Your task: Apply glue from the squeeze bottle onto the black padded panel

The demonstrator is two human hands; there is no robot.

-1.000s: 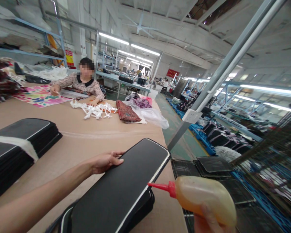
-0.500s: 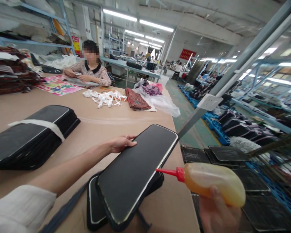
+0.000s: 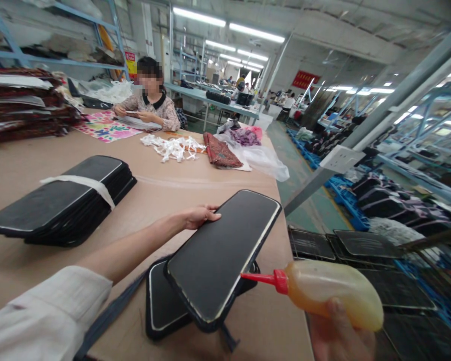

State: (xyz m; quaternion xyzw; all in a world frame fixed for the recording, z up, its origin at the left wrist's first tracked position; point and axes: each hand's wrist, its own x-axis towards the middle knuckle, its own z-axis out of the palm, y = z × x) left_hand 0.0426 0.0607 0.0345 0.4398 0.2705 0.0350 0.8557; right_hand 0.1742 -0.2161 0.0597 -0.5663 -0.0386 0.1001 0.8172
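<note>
Near the surface's (image 3: pixel 210 175) right edge, the left hand (image 3: pixel 199 216) grips a tilted black panel (image 3: pixel 225 250), long axis running away; right hand (image 3: pixel 338 336) clasps a glue bottle (image 3: pixel 330 293), nozzle touching its right edge.

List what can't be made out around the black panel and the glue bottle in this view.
- Right hand: mostly cut off by the bottom edge; its grip on the squeeze bottle is barely shown.
- Lower panel: largely covered by the black panel that the left hand holds.
- Nozzle tip: touching the panel's edge or not, too fine to tell.
</note>
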